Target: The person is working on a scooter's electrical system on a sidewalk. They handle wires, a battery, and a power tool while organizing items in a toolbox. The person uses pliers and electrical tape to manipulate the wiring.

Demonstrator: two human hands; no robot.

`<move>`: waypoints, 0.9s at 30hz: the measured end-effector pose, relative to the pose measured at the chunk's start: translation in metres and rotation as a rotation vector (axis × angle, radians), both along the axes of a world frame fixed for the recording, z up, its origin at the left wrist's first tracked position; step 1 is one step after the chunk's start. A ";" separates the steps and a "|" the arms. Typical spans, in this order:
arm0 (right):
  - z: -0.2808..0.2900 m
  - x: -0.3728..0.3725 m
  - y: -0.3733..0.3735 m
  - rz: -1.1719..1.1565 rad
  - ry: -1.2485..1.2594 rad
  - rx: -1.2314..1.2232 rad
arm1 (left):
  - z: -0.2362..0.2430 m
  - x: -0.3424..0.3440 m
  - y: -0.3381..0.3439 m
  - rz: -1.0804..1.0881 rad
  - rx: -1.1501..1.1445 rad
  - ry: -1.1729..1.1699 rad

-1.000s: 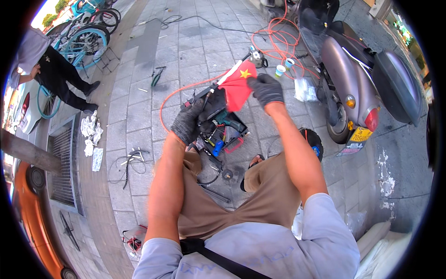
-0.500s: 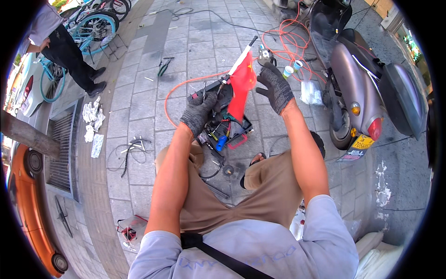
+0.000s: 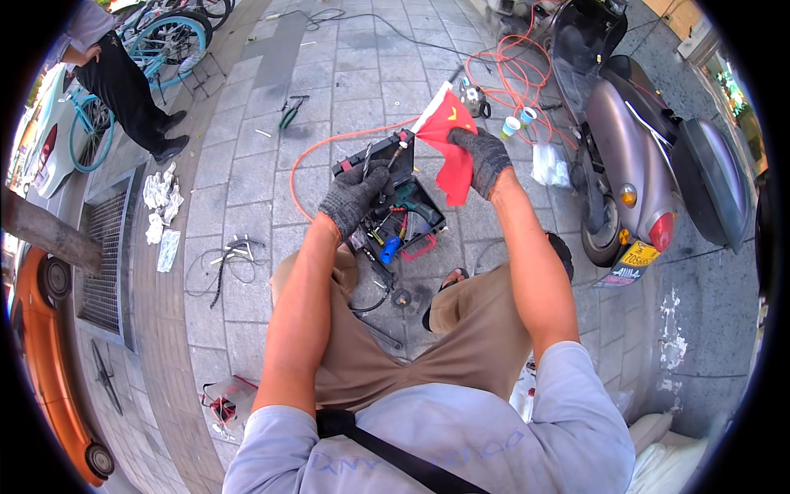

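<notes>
Pavement point(image 3: 354, 90) (stone, perhaps) beneath red flag point(image 3: 436, 132), scooter point(image 3: 617, 140) at right.

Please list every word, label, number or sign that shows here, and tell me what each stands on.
I give places only, without copying any wording.
Yellow plate on the purple-grey scooter: dark characters, small and only partly clear.
Panel beneath it: small characters, too blurred to read reliably.
Grey shirt: faint bluish lettering, not clearly readable.
Red flag: yellow star marking, partly folded; no lettering visible.
</notes>
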State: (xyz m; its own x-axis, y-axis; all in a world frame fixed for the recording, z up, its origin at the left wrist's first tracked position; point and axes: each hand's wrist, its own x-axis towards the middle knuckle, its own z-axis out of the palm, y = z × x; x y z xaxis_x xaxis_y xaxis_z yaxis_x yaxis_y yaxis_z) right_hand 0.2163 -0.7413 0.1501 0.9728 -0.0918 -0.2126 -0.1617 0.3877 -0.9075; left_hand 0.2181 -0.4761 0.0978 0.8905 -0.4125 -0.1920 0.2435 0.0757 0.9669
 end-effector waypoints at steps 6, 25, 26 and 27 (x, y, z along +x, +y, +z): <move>0.008 -0.005 0.023 0.111 0.106 -0.369 | 0.005 -0.003 -0.003 -0.013 0.065 -0.057; 0.009 -0.004 0.001 0.413 -0.233 -1.862 | 0.012 -0.005 0.006 -0.164 0.479 -0.101; 0.008 -0.003 -0.002 0.394 -0.238 -1.831 | 0.015 -0.006 0.005 -0.165 0.447 -0.090; 0.004 -0.002 -0.005 0.375 -0.243 -1.799 | 0.019 -0.008 0.006 -0.166 0.415 -0.078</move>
State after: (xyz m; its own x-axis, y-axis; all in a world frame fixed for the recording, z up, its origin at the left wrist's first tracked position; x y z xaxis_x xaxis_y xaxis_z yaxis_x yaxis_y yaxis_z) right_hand 0.2140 -0.7464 0.1539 0.9836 0.1800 0.0144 0.1801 -0.9725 -0.1479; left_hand 0.2104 -0.4699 0.1163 0.8369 -0.4536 -0.3063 0.1446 -0.3566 0.9230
